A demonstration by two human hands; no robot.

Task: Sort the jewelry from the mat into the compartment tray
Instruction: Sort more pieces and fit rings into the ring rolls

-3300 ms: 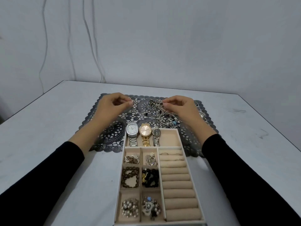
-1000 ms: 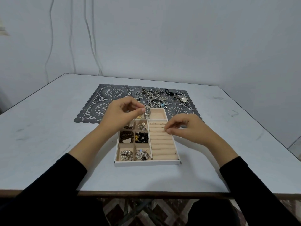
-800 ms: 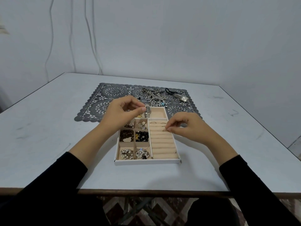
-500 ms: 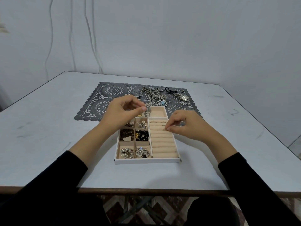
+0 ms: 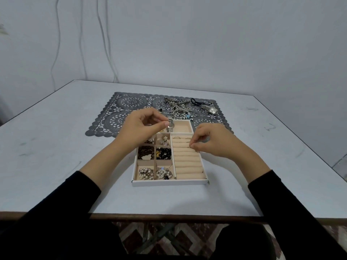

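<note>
ring rolls [image 5: 187,162] under right grip [image 5: 216,145], watch [image 5: 170,125] beside left grip [image 5: 139,128]

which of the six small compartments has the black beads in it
The middle compartment of the right column, next to the ring rolls: black beads with a gold piece. Its left neighbour holds brown beads; the rest look silvery or pearly.

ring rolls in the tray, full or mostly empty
Mostly empty: the ring rolls hold a few rings in the far slots; nearer rows are bare.
</note>
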